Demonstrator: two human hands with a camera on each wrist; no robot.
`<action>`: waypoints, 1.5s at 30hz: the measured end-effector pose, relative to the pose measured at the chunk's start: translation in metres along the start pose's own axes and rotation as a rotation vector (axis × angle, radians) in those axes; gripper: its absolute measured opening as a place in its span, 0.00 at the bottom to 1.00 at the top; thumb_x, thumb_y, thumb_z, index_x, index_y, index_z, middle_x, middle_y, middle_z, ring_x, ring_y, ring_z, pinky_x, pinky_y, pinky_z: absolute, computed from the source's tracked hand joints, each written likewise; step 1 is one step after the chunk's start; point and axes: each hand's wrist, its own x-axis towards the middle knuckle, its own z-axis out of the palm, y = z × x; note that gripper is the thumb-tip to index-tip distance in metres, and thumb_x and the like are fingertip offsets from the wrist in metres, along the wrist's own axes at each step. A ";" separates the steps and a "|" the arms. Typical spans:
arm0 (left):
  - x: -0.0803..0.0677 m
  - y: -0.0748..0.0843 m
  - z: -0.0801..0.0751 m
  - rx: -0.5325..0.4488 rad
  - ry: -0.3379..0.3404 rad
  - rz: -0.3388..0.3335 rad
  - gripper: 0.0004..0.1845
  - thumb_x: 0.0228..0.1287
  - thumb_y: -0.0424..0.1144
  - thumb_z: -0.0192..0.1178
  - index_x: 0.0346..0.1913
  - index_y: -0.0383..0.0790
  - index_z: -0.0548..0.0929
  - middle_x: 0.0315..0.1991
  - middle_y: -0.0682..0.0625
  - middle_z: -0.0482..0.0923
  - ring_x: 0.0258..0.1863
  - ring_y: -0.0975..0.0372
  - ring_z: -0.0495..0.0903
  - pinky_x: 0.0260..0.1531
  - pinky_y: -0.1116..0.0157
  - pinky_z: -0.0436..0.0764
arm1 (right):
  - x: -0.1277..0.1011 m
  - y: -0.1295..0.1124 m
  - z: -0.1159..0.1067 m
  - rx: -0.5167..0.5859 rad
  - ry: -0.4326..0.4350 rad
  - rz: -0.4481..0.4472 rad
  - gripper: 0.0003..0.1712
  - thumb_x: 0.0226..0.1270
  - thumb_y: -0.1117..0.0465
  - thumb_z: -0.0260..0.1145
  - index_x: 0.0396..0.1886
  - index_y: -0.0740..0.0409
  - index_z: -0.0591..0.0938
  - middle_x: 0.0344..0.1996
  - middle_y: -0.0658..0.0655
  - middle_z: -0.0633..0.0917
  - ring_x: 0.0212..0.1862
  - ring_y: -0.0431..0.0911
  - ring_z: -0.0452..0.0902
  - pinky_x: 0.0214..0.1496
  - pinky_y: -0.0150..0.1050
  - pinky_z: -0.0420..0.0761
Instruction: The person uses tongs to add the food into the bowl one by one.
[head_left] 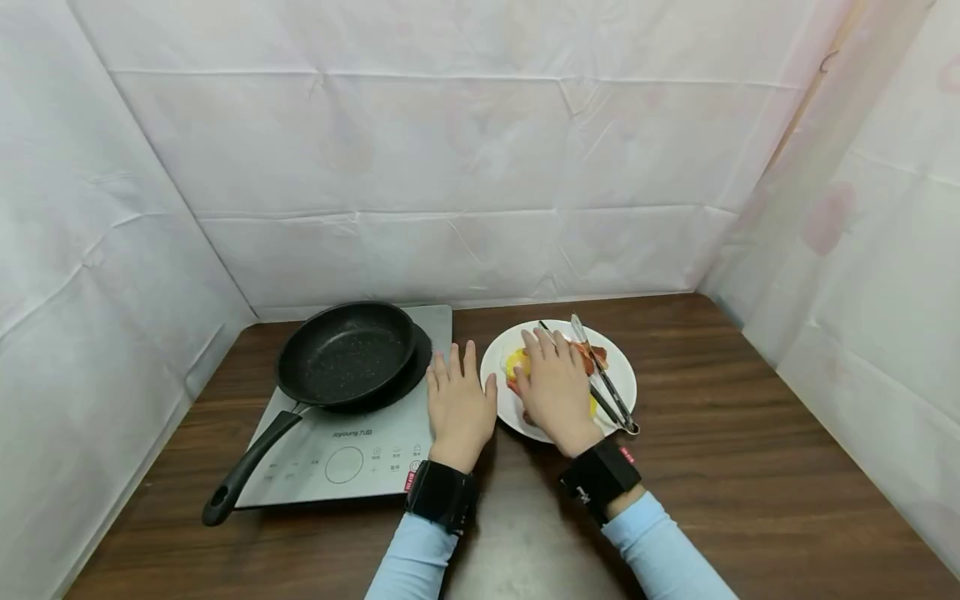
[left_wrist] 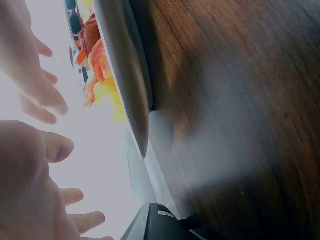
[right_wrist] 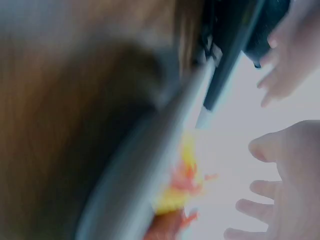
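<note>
My left hand [head_left: 456,392] is held flat with straight fingers over the right edge of a silver induction cooker [head_left: 337,454], next to a white plate [head_left: 626,375]. My right hand [head_left: 553,375] hovers open over the plate, above yellow and red food [head_left: 516,364]. Metal tongs [head_left: 606,385] lie across the plate's right side, just right of that hand. In the left wrist view, a gap shows between my left hand [left_wrist: 30,190] and the plate [left_wrist: 127,80] with the food [left_wrist: 95,65]. The blurred right wrist view shows my right hand [right_wrist: 290,180] apart from the food [right_wrist: 175,192].
An empty black frying pan [head_left: 345,352] sits on the cooker, its handle [head_left: 243,475] pointing toward the front left. A brown wooden table [head_left: 750,467] carries everything. White sheeting walls close in the back and both sides.
</note>
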 end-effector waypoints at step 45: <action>-0.020 -0.038 -0.090 0.057 0.170 -0.043 0.28 0.78 0.51 0.50 0.67 0.31 0.71 0.65 0.35 0.73 0.70 0.40 0.67 0.76 0.44 0.57 | -0.007 0.069 -0.050 0.040 -0.360 0.305 0.32 0.68 0.48 0.69 0.56 0.73 0.79 0.47 0.73 0.85 0.42 0.63 0.85 0.33 0.54 0.82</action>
